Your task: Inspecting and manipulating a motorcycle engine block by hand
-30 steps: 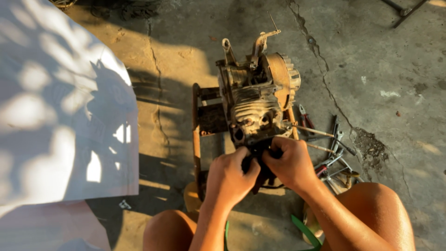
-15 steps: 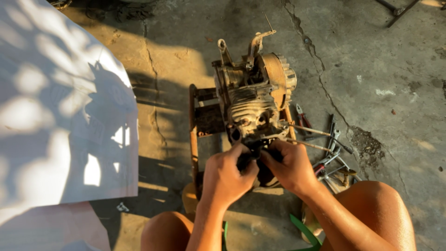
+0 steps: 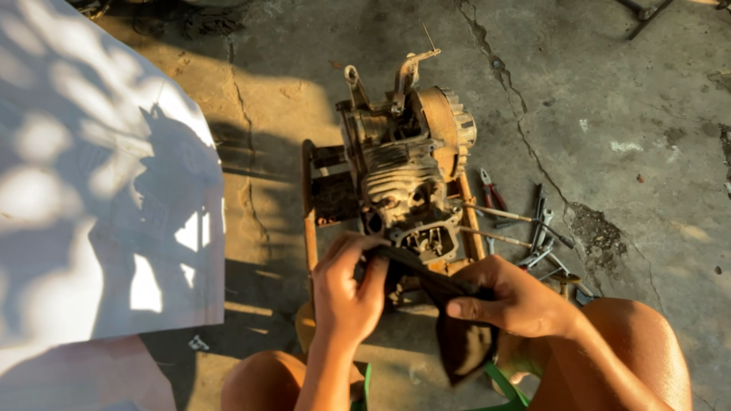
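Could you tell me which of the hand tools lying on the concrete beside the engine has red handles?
The pliers, lying closest to the engine at the top of the tool pile. The other tools there are bare grey metal, with no coloured grips.

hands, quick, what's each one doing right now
Left hand: closed on the dark cloth, near the engine.
Right hand: closed on the same cloth.

cloth (image 3: 449, 320): stretched between the left hand (image 3: 350, 293) and the right hand (image 3: 510, 301), hanging below the right
engine (image 3: 407, 179): just beyond the grip, on a frame (image 3: 308, 221)
tools (image 3: 533, 228): on the ground (image 3: 624, 114), beyond and right of the right hand
sheet (image 3: 91, 190): well left of the left hand
knees: beneath both hands
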